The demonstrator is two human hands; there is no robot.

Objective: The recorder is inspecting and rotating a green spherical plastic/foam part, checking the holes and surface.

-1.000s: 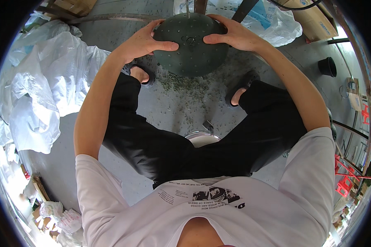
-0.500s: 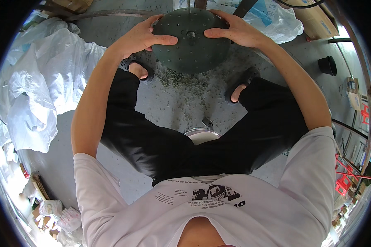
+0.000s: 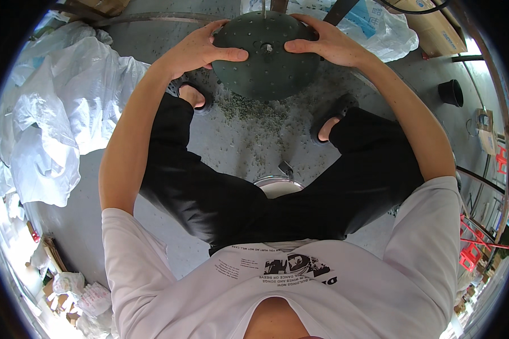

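A dark round perforated disc with a small centre hole is held above the grey floor in front of me. My left hand grips its left rim, thumb lying across the top face. My right hand grips the right rim in the same way. A thin rod rises from the disc's far edge. Small greenish bits are scattered on the floor under the disc, between my two sandalled feet.
A pile of white plastic sacks lies at my left. A clear bag and a cardboard box sit at the far right, with a small black pot beyond. A round metal stool seat shows between my legs.
The disc and both hands have shifted slightly toward me and lower in the view. My grip on both rims is unchanged.
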